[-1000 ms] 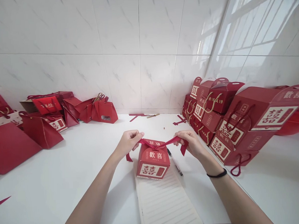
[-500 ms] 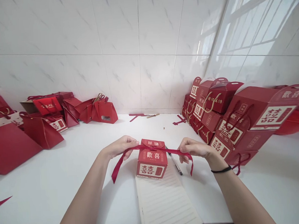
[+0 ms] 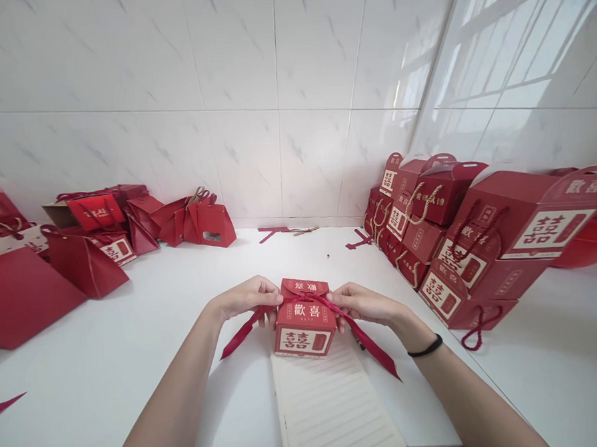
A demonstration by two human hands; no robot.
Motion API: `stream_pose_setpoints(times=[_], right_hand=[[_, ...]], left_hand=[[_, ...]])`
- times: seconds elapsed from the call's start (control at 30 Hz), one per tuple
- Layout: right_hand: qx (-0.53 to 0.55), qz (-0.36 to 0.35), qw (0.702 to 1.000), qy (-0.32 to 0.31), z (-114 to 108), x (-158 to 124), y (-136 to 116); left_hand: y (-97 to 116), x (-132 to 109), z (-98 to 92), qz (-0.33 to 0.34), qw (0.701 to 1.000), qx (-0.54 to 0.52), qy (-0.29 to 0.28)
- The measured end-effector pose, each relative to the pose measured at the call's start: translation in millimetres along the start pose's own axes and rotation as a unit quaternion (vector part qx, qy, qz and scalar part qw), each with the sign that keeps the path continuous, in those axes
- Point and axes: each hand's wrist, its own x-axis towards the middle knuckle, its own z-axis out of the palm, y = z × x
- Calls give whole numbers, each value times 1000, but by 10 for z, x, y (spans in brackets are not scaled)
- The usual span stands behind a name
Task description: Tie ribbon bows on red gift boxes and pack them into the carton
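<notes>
A small red gift box (image 3: 306,323) with white Chinese characters stands in front of me, its flap top closed. A crimson ribbon (image 3: 372,350) is knotted across its top, with one tail hanging to each side. My left hand (image 3: 255,299) is closed at the box's left side, thumb near the upper edge; the left tail comes out beneath it. On the other side, my right hand (image 3: 360,303) closes against the right edge, thumb and fingertips by the ribbon and box wall. How firmly the fingers pinch the ribbon is hidden.
Under the box lies a lined notepad (image 3: 332,402), with a pen (image 3: 361,345) mostly hidden beside it. Stacked red gift boxes (image 3: 459,242) stand at right. Red bags and boxes (image 3: 98,227) line the left. Ribbon scraps (image 3: 273,231) lie by the tiled wall (image 3: 239,153).
Both hands have moved inward from the stretched ribbon ends to the box's sides. The right ribbon tail now hangs long toward the front right, and the pen is mostly covered.
</notes>
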Motion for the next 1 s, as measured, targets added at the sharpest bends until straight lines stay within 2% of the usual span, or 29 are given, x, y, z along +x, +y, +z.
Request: stream_pose_setpoints(times=[0.13, 0.27, 0.37, 0.53, 0.67, 0.73, 0.87, 1.0], right_hand=[[1, -30, 1000, -4, -4, -38, -73], [22, -40, 999, -11, -58, -83, -93], [15, -5, 1000, -26, -105, -117, -91], [-3, 9, 1000, 4, -121, -148, -142], [-13, 36, 998, -50, -141, -152, -161], [-18, 43, 997, -58, -154, -155, -158], [-47, 19, 999, -15, -134, -187, -192], [-89, -89, 990, 57, -28, -244, -317]], left_hand=[[14, -3, 5, 8, 999, 1, -43], [12, 2, 13, 12, 998, -6, -57], [-2, 12, 19, 14, 999, -12, -51], [-42, 34, 19, 18, 999, -28, -31], [-73, 61, 18, 24, 999, -35, -19], [-78, 68, 19, 20, 999, -29, -12], [-67, 67, 20, 14, 999, -47, -6], [-26, 57, 49, 34, 997, -67, 32]])
